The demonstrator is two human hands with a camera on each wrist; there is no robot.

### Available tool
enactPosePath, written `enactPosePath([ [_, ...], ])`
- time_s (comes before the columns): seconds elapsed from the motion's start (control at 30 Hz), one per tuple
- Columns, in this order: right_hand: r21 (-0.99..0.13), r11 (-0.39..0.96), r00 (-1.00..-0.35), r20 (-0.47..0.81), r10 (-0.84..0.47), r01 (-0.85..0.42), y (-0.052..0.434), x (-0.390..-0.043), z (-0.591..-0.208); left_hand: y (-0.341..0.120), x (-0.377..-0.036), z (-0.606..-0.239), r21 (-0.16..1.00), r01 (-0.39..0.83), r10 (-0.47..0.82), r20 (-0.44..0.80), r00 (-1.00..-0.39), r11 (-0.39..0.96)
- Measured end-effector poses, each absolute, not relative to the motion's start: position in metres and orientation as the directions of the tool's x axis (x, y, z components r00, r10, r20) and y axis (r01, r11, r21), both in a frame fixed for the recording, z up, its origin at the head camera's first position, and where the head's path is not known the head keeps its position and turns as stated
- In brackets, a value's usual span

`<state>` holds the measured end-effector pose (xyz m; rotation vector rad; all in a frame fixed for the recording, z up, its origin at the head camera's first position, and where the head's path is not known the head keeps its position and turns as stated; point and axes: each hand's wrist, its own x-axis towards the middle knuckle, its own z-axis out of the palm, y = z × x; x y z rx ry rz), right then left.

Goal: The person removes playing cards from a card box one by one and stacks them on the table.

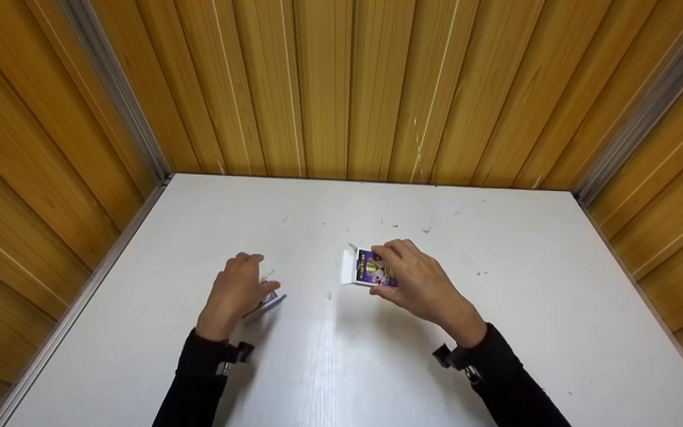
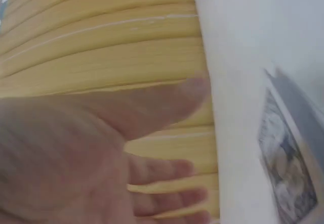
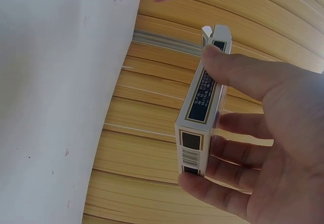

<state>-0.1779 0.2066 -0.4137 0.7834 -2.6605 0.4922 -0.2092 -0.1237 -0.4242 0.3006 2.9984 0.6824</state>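
My right hand (image 1: 418, 281) grips a purple playing-card box (image 1: 366, 268) just above the white table (image 1: 525, 308), right of centre. The box's white end flap stands open toward the left. In the right wrist view the thumb and fingers of the right hand (image 3: 263, 133) pinch the card box (image 3: 202, 107) across its faces. My left hand (image 1: 236, 292) is over the table left of centre, fingers relaxed, beside a playing card (image 1: 268, 300) lying flat. From the left wrist, the left hand (image 2: 101, 153) shows an empty palm with straight fingers, and the card (image 2: 286, 168) lies apart from it.
Wood-panelled walls (image 1: 329, 89) close in the table on three sides, with metal strips in the corners. Small dark specks dot the far part of the tabletop. Black sleeves cover both forearms.
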Motion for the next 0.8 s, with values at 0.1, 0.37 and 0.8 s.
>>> enactPosePath([
  [0.1, -0.227, 0.791, -0.797, 0.392, -0.459, -0.568, 0.207, -0.179, -0.414, -0.105, -0.204, -0.419, 0.56, 0.289, 0.237, 0.165, -0.957, 0.777],
  [0.37, -0.202, 0.79, -0.783, 0.406, -0.471, -0.579, 0.205, -0.179, -0.416, -0.058, -0.191, -0.421, 0.763, 0.512, 0.349, 0.39, -0.852, 0.396],
  [0.8, -0.214, 0.712, -0.721, 0.417, -0.553, -0.669, 0.195, -0.168, -0.413, -0.042, -0.187, -0.44, 0.909, 0.359, 0.365, 0.267, -0.892, 0.212],
])
